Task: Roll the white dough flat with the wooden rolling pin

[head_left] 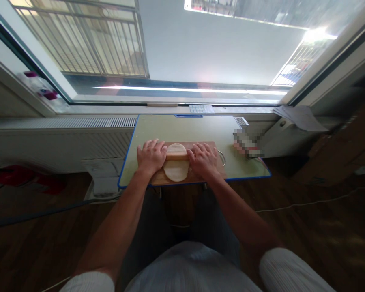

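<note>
A flat, oval sheet of dough (pixel 176 171) lies on a wooden cutting board (pixel 159 178). Across the dough rests a wooden rolling pin (pixel 176 156), with dough showing on both sides of it. My left hand (pixel 152 155) presses on the pin's left end, its fingers pointing away from me. On the right end lies my right hand (pixel 203 159), fingers forward and the thumb near the dough's edge. Both hands cover the ends of the pin. The board's metal handle (pixel 222 157) sticks out to the right of my right hand.
The board lies on a small green table (pixel 158 127) with a blue edge. A blurred-out object (pixel 247 144) sits at its right side. Behind are a radiator (pixel 109 122) and a window. A bottle (pixel 42 86) stands on the sill at left, and a red fire extinguisher (pixel 27 178) is on the floor.
</note>
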### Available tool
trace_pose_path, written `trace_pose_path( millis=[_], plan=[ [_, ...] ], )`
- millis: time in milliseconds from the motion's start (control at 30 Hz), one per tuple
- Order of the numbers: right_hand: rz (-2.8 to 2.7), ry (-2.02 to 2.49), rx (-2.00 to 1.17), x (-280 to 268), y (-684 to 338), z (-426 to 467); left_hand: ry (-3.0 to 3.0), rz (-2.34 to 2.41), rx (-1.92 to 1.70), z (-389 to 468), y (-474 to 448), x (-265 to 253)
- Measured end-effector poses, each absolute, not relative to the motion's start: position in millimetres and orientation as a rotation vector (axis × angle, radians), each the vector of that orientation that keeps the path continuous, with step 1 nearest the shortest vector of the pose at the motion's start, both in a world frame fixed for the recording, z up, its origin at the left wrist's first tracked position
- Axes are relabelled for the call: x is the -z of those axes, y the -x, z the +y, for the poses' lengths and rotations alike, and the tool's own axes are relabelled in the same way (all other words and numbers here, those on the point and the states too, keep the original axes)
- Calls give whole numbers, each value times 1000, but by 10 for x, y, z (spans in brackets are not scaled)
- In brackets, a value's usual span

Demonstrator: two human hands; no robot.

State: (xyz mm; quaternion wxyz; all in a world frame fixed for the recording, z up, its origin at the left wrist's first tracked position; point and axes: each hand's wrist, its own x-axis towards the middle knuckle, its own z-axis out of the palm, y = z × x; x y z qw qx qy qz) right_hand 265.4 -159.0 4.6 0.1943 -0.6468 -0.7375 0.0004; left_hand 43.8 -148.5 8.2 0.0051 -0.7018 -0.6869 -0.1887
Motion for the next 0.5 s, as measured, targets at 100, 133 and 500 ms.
trace_pose_path(
  millis=[100, 133, 500],
  plan=[
    [-2056, 1823, -57, -21, -2669, -1692, 2214, -2114, 602, -1602, -441, -84],
    [-2048, 1826, -72, -10, -2674, -1731, 2222, -2109, 604, -1641, -440, -82],
    [-2071, 1804, -58, 74, -2732, -2245, 2273, -2070, 681, -2098, -387, 18]
  ],
)
